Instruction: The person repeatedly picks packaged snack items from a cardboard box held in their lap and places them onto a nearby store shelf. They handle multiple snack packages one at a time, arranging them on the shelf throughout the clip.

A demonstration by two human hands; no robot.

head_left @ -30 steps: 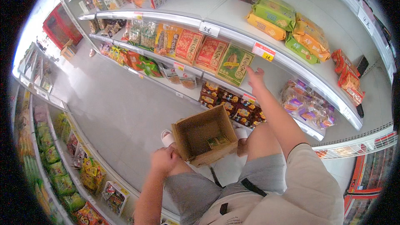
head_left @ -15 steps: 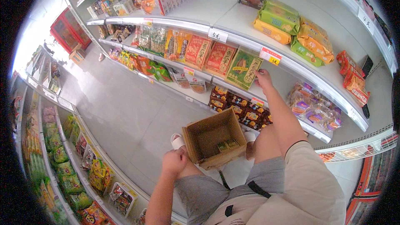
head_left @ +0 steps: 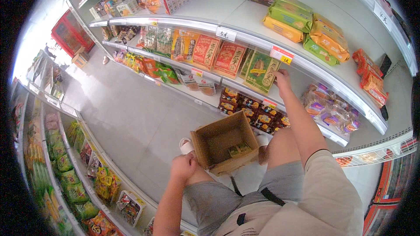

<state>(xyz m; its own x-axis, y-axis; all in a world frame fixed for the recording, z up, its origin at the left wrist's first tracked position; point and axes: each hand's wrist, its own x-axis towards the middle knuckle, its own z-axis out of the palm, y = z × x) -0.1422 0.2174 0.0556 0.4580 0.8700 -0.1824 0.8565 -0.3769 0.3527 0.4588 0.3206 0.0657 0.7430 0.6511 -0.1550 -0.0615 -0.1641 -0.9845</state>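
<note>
My right hand (head_left: 282,81) is closed on the right edge of a green snack packet (head_left: 261,72) on the middle shelf. The packet stands upright, facing me, and part of another green packet (head_left: 246,64) shows behind its left edge. Red packets (head_left: 229,60) of similar shape stand just to the left. My left hand (head_left: 183,166) is curled into a fist over my left knee, beside an open cardboard box (head_left: 205,148). Nothing shows in that fist. Inside the box, a few small green packs (head_left: 239,150) lie at the bottom.
Brown snack packs (head_left: 265,121) fill the shelf below, with wrapped cakes (head_left: 331,108) farther right. Green and orange biscuit packs (head_left: 328,38) lie on the shelf above. A shelf rack of bagged snacks (head_left: 72,179) runs along my left. The tiled floor (head_left: 144,109) lies between.
My right hand has shifted slightly right with the green packet, which now sits farther right. Another green packet has come into sight behind it. My left hand stays by the box.
</note>
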